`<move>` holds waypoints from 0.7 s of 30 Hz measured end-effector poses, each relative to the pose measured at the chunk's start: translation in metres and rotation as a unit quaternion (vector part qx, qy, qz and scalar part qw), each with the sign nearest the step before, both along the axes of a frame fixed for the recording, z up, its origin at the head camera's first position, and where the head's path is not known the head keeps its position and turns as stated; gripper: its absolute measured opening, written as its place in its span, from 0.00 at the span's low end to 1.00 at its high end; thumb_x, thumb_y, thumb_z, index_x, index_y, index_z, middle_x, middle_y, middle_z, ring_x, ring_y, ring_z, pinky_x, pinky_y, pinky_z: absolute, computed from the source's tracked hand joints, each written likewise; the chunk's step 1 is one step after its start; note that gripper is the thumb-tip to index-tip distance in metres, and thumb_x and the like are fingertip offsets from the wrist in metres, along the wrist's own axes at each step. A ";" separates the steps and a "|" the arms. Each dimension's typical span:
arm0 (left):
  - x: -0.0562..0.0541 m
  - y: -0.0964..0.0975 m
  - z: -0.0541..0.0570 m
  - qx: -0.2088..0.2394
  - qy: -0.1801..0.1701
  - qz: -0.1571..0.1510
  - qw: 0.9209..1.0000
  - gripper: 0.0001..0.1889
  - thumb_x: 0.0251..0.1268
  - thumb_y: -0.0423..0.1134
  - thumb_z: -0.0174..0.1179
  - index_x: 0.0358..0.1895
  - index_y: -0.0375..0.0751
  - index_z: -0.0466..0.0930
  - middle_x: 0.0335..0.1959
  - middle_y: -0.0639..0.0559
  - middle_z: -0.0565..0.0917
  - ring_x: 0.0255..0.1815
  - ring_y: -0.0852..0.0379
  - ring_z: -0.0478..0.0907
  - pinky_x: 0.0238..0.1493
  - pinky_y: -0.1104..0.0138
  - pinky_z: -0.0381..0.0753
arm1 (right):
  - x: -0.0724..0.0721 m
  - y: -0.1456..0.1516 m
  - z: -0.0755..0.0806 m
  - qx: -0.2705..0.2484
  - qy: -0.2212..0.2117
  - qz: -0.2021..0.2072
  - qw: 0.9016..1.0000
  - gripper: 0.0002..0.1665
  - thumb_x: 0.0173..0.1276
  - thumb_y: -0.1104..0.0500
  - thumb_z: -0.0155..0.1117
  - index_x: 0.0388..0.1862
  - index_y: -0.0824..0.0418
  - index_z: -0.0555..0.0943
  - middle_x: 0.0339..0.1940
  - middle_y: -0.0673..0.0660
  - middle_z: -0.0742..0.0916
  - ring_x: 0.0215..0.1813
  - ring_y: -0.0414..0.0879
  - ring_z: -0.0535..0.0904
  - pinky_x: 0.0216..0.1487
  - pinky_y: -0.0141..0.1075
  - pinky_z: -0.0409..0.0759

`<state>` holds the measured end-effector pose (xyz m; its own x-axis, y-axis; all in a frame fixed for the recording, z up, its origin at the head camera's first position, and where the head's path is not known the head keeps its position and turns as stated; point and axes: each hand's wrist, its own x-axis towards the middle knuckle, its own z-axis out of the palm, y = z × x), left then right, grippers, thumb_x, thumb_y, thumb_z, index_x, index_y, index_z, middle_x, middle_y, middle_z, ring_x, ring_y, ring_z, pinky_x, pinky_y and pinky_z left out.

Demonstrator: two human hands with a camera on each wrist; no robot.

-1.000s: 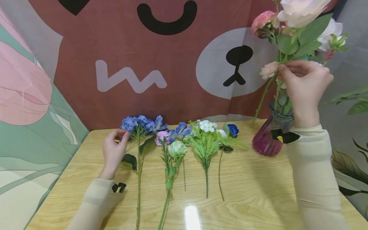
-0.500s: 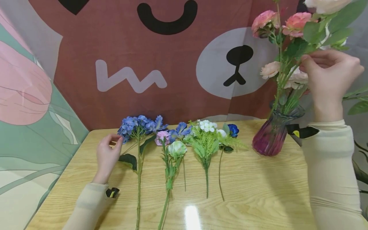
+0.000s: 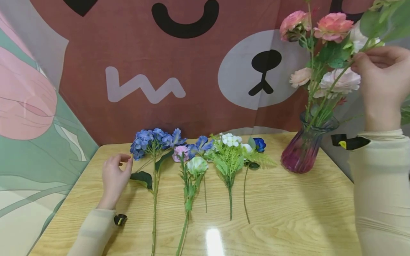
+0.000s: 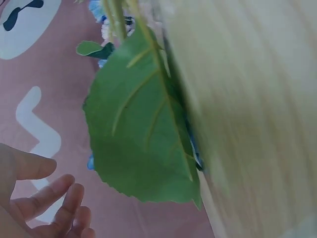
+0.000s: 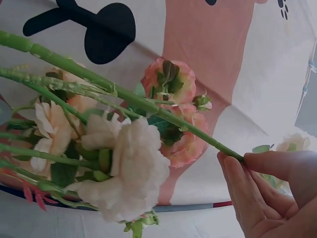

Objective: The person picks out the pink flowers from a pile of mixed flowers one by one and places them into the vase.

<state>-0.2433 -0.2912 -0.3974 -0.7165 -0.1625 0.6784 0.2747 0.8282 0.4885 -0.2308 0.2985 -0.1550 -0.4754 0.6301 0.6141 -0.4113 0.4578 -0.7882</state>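
Note:
At the right of the head view, my right hand (image 3: 385,83) pinches a green flower stem (image 5: 148,106) between thumb and fingers. This stem leans to the right out of a glass vase (image 3: 299,153), pink below and bluish at the rim. Its bloom is mostly cut off at the top edge. Coral ranunculus-like flowers (image 3: 333,27) and a pale pink flower (image 3: 341,81) stand in the same vase. My left hand (image 3: 115,177) holds nothing, its fingers loosely bent. It hovers left of a blue hydrangea (image 3: 144,142), near that flower's dark green leaf (image 4: 138,124).
On the wooden table (image 3: 288,220) lie a pink-and-green flower pair with a pale green bloom (image 3: 197,165), a white-flowered green sprig (image 3: 230,156) and a dark blue flower (image 3: 259,145). A printed bear backdrop (image 3: 179,71) hangs right behind the table's far edge.
My right hand has moved right and slightly up, tilting the pinched stem to the right and uncovering the coral flowers. My left hand has drifted left and down, away from the hydrangea.

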 end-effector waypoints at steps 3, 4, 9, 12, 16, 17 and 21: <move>0.000 -0.002 -0.004 -0.020 0.007 0.007 1.000 0.07 0.57 0.33 0.62 0.35 0.31 0.81 0.31 0.36 0.81 0.33 0.41 0.71 0.39 0.56 0.63 | 0.002 -0.001 0.005 -0.014 -0.003 0.005 1.000 0.07 0.63 0.59 0.64 0.29 0.45 0.79 0.24 0.36 0.81 0.23 0.23 0.77 0.31 0.14 0.73; 0.000 -0.002 -0.004 -0.024 0.010 0.009 1.000 0.07 0.57 0.33 0.63 0.35 0.30 0.81 0.31 0.36 0.81 0.33 0.41 0.71 0.39 0.55 0.63 | 0.003 -0.001 0.007 -0.018 -0.006 0.004 1.000 0.08 0.63 0.59 0.63 0.28 0.45 0.78 0.24 0.36 0.81 0.22 0.23 0.77 0.31 0.14 0.72; 0.000 -0.008 -0.005 -0.034 0.022 0.017 0.999 0.07 0.57 0.33 0.63 0.36 0.31 0.81 0.32 0.34 0.82 0.34 0.40 0.70 0.40 0.52 0.63 | 0.005 0.000 0.014 -0.042 -0.009 0.017 0.999 0.09 0.63 0.60 0.63 0.29 0.45 0.77 0.24 0.37 0.81 0.22 0.23 0.77 0.30 0.13 0.72; 0.001 -0.012 -0.005 -0.034 0.019 0.023 0.999 0.08 0.57 0.33 0.63 0.36 0.31 0.82 0.33 0.34 0.82 0.34 0.40 0.71 0.41 0.51 0.64 | 0.007 0.001 0.015 -0.050 -0.018 0.017 0.998 0.04 0.63 0.59 0.64 0.33 0.47 0.79 0.26 0.37 0.82 0.22 0.24 0.76 0.33 0.16 0.71; 0.003 -0.017 -0.004 -0.032 0.019 0.031 0.999 0.08 0.57 0.33 0.62 0.37 0.31 0.81 0.34 0.35 0.82 0.35 0.39 0.70 0.41 0.51 0.63 | 0.008 0.004 0.016 -0.053 -0.029 0.020 0.998 0.04 0.64 0.57 0.64 0.37 0.49 0.80 0.28 0.37 0.82 0.22 0.25 0.76 0.32 0.17 0.69; 0.003 -0.018 -0.004 -0.032 0.021 0.032 0.999 0.08 0.57 0.33 0.62 0.37 0.31 0.81 0.34 0.34 0.82 0.35 0.39 0.70 0.40 0.51 0.63 | 0.008 0.005 0.016 -0.049 -0.028 0.021 0.998 0.04 0.64 0.58 0.64 0.36 0.48 0.80 0.28 0.37 0.82 0.22 0.25 0.76 0.31 0.17 0.69; 0.007 -0.020 -0.001 -0.031 0.014 0.038 0.999 0.08 0.59 0.34 0.62 0.38 0.31 0.81 0.34 0.35 0.80 0.36 0.40 0.69 0.39 0.52 0.62 | 0.010 0.002 0.015 -0.024 -0.042 0.001 0.999 0.09 0.64 0.58 0.63 0.27 0.43 0.76 0.23 0.34 0.80 0.22 0.23 0.74 0.26 0.14 0.66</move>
<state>-0.2367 -0.3112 -0.3986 -0.6845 -0.1731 0.7082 0.2227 0.8753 0.4292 -0.2207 0.3003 -0.1404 -0.5247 0.6574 0.5409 -0.3434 0.4179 -0.8411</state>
